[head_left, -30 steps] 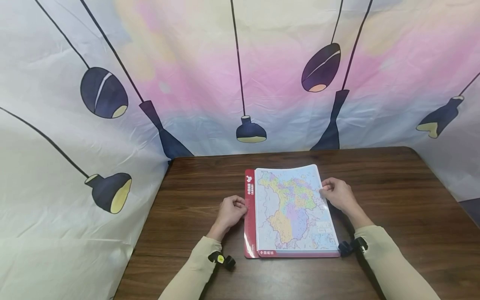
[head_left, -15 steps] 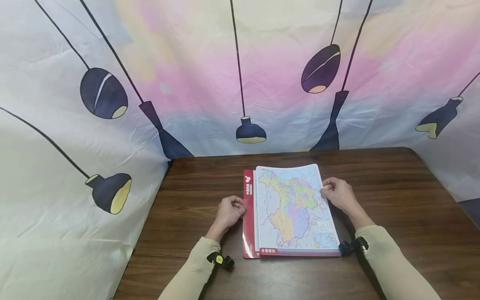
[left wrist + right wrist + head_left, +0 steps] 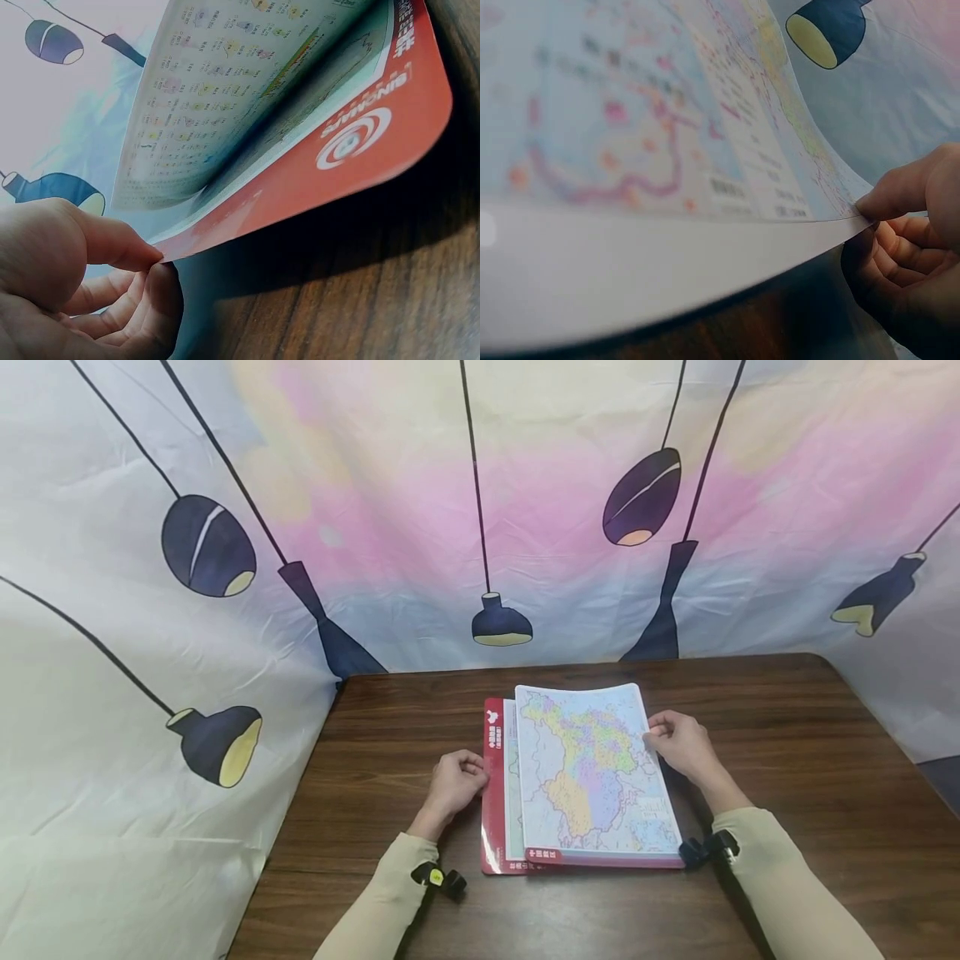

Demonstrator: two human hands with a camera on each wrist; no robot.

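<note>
In the middle of the brown table, the left hand pinches the left edge of the red folder while the right hand pinches the right edge of the map sheet lying on it.

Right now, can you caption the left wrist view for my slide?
Left hand pinches the red cover edge, lifting it off the wooden table.

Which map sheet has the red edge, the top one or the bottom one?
The bottom sheet, which the left hand pinches at its edge. It shows a red border strip. The top map sheet, pinched by the right hand, is slid rightward off it.
</note>
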